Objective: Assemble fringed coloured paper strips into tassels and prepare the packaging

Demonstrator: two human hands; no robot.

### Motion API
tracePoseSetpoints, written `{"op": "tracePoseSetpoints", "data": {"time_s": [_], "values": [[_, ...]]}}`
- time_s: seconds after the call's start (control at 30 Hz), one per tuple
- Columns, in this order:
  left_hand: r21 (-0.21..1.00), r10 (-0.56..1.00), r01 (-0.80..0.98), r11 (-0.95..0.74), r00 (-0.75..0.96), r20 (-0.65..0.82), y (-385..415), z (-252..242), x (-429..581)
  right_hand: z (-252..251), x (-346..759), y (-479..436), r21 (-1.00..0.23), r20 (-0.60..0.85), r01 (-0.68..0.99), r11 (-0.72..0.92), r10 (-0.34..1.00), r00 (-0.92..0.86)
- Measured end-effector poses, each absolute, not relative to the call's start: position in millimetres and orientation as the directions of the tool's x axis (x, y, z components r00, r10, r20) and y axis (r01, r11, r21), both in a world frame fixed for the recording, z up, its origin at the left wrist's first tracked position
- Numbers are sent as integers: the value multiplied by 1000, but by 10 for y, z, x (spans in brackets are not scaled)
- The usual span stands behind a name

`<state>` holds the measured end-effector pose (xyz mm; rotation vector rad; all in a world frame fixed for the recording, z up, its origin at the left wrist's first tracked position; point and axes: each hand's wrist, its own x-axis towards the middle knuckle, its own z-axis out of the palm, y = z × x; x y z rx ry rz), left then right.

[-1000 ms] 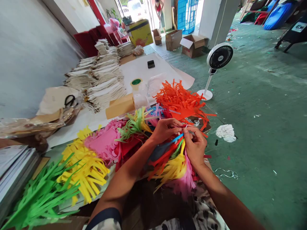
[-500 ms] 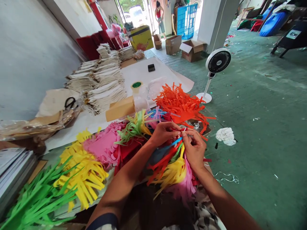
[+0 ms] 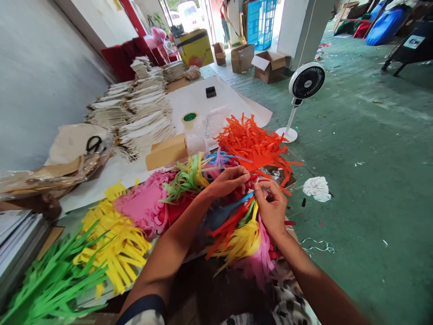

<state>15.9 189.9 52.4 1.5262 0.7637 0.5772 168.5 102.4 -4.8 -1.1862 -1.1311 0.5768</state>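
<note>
My left hand [image 3: 229, 181] and my right hand [image 3: 271, 206] meet over a bundle of fringed paper strips [image 3: 237, 232] in blue, red, yellow and pink. Both hands pinch the top of that bundle, fingertips almost touching. A small white tie seems to sit between the fingers, too small to make out. The strips hang down toward my lap. Loose piles of fringed paper lie around: orange [image 3: 252, 142], pink [image 3: 145, 203], yellow [image 3: 115, 246], green [image 3: 50, 284].
Stacks of folded cream bags [image 3: 142, 113] line the wall side. Scissors [image 3: 93, 143], a tape roll [image 3: 189, 118] and a cardboard box [image 3: 167, 152] lie on white sheeting. A standing fan [image 3: 302, 88], crumpled white paper [image 3: 316, 187] and open cartons [image 3: 269, 65] are on the green floor.
Both hands stayed pinched together on the bundle, fingers shifting slightly. The view bobbed a little; the person in the far doorway moved partly out of view.
</note>
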Motion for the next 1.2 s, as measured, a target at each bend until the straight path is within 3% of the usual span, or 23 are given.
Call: {"op": "tracePoseSetpoints", "data": {"time_s": [0.33, 0.8, 1.2], "values": [[976, 758, 168, -139, 653, -4, 1890, 579, 155, -81, 1691, 1040, -921, 382, 214, 326, 865, 325], [985, 794, 170, 14, 598, -114, 1903, 576, 188, -55, 1671, 1012, -970, 241, 114, 214, 905, 351], [979, 818, 199, -53, 571, -72, 1894, 572, 183, -32, 1673, 1015, -962, 265, 150, 229, 917, 298]]}}
